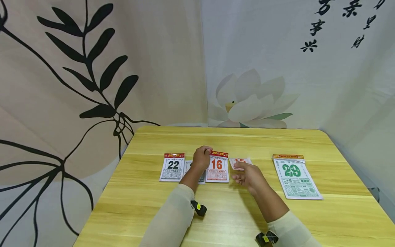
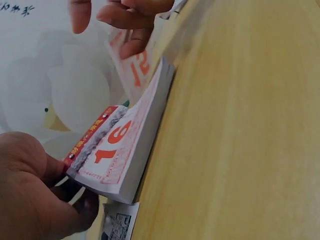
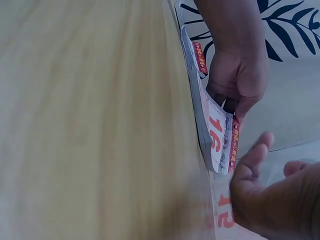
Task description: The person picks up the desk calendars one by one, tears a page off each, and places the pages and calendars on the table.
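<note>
My left hand (image 1: 201,159) pinches the upper left corner of a tear-off calendar (image 1: 217,174) with a red header and a red 16. In the left wrist view, thumb and fingers hold that header end. A loose sheet (image 1: 232,165) with red print, apparently a 15, lies to the calendar's right. Above this sheet is my right hand (image 1: 253,176), its fingers loosely extended. In the right wrist view, the right thumb and fingers (image 3: 255,155) are spread apart with nothing between them, and the sheet (image 3: 223,210) lies below the hand.
A calendar (image 1: 172,171) showing 22 lies at the left. Between it and the 16 calendar, a black-printed sheet (image 1: 202,180) is partly hidden by the left wrist. A larger calendar (image 1: 299,185) with a green 29 lies at the right. A printed curtain (image 1: 172,68) hangs behind the wooden table (image 1: 228,219).
</note>
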`<state>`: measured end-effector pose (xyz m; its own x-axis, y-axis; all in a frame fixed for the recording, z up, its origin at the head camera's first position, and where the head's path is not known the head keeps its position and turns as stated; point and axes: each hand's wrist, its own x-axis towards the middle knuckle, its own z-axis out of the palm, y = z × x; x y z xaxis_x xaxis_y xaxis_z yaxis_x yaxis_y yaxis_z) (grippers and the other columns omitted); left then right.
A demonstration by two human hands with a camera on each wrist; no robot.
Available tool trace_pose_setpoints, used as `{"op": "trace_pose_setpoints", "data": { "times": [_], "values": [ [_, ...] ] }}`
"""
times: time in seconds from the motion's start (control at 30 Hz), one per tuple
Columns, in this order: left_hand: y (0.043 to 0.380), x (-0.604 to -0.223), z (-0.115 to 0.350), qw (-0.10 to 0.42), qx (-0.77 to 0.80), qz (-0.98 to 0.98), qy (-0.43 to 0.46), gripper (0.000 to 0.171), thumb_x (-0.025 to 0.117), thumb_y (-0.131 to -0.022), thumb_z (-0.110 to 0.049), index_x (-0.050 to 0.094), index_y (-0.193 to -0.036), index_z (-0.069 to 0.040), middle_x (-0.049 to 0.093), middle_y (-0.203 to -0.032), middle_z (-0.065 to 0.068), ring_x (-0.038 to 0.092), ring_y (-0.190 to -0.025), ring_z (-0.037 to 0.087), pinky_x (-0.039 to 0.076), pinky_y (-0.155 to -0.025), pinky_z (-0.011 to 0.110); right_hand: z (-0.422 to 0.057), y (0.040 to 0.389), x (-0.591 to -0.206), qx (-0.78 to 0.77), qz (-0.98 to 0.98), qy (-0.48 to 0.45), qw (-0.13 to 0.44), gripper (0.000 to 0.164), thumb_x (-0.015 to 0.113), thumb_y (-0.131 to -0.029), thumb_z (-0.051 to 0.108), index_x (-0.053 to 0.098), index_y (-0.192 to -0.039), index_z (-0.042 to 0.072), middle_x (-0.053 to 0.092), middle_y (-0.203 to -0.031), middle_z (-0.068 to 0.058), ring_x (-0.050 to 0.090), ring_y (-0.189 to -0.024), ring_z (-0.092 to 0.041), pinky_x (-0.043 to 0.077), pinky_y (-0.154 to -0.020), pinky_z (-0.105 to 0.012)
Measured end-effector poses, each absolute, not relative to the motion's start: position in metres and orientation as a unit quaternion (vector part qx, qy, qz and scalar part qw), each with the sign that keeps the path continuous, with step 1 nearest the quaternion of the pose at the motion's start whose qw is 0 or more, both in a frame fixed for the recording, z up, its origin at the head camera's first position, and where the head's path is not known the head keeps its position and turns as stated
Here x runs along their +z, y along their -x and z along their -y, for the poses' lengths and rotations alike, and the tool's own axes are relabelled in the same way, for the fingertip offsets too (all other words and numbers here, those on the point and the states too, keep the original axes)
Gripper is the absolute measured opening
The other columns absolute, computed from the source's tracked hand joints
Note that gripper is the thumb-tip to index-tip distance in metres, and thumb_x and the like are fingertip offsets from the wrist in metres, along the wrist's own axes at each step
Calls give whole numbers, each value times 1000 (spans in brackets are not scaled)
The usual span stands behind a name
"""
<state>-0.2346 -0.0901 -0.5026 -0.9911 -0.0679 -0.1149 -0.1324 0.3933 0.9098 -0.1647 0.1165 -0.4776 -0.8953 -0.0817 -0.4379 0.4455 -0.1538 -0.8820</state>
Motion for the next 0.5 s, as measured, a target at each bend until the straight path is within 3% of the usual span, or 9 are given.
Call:
{"op": "trace_pose_setpoints", "data": {
  "times": [0.17, 0.37, 0.5],
  "values": [
    [236, -503, 89, 4, 507, -861, 54, 30, 48, -117, -15, 74, -127, -5, 74, -132, 18, 69, -117, 34, 57, -100, 49, -118, 166, -483, -749, -602, -130, 245, 50, 49, -116, 32, 45, -145, -8, 71, -104, -1, 70, -69, -11, 54, -67, -23],
    [238, -503, 88, 1, 463, -882, 84, 26, 52, -116, -18, 77, -121, -12, 75, -123, 15, 68, -102, 28, 56, -89, 44, -118, 167, -486, -741, -597, -132, 276, 48, 49, -116, 36, 46, -142, -3, 73, -102, -4, 68, -65, -11, 53, -61, -22],
    [239, -503, 87, 10, 456, -884, 106, 25, 53, -116, -21, 78, -119, -15, 73, -126, 16, 67, -104, 31, 55, -92, 48, -118, 167, -487, -737, -597, -137, 284, 49, 49, -115, 39, 47, -142, -2, 70, -101, -4, 64, -65, -11, 51, -62, -22]
  ]
}}
